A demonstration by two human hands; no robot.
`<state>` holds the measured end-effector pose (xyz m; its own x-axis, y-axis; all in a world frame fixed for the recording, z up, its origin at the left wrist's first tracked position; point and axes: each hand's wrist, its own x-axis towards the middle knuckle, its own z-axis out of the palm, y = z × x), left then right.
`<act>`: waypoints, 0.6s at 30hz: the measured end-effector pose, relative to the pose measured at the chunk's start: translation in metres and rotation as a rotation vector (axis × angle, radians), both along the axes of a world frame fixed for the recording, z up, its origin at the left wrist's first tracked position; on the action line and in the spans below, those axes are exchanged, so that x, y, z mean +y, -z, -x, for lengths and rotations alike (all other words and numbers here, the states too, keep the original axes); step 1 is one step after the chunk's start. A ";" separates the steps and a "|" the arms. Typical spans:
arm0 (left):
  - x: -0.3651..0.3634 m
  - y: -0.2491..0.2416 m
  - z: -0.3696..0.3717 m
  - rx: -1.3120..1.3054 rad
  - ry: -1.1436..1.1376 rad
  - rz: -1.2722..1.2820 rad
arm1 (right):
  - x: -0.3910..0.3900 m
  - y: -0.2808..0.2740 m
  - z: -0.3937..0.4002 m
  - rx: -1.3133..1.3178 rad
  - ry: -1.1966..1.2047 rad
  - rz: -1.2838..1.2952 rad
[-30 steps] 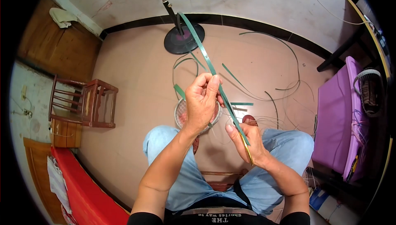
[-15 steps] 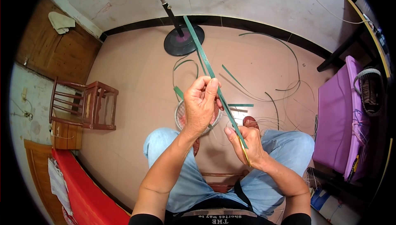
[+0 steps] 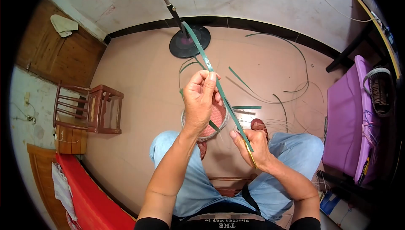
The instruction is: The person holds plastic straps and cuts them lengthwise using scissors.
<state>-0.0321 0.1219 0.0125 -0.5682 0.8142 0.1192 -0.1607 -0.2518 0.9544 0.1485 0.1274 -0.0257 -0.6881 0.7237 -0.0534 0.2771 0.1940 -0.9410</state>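
- Green strip [image 3: 199,46] is slanting through the head view, passing along the far right side of the round basket [image 3: 218,114]; its far end is reaching well beyond the basket, and its near end is lying to the basket's near right.
- The left hand [image 3: 199,99] is closing thumb and fingers in a narrow pinch on the strip, and is covering part of the basket's far left side.
- The right hand [image 3: 260,150], to the near right of the basket, is gripping a gold-coloured tool [image 3: 253,160] right at the strip's near end; the fist is hiding much of the tool, so its exact kind is impossible to tell.
- A short green piece [image 3: 214,125] is lying across the basket's near part.
- Another green piece [image 3: 247,107] is lying on the floor just right of the basket, while a longer green length [image 3: 238,75] is stretching out to its far right.
- A round black stand base [image 3: 178,48] is resting on the floor beyond the basket.
- A red-brown shoe [image 3: 258,125] is standing near the basket's right side.
- A wooden chair [image 3: 93,112] is standing well left of the basket.
- A purple container [image 3: 344,116] is standing well to the basket's right.
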 end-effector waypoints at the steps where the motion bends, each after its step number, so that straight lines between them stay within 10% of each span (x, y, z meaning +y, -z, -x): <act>1: 0.000 0.000 -0.002 0.038 -0.025 0.019 | 0.001 -0.002 0.000 -0.007 -0.010 0.009; 18: -0.004 0.008 -0.018 0.074 -0.004 0.054 | 0.000 -0.013 0.003 0.014 0.015 0.187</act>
<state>-0.0138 0.1178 0.0048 -0.5631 0.8181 0.1171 -0.0886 -0.2006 0.9756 0.1458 0.1277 -0.0128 -0.6791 0.7120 -0.1786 0.2651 0.0110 -0.9642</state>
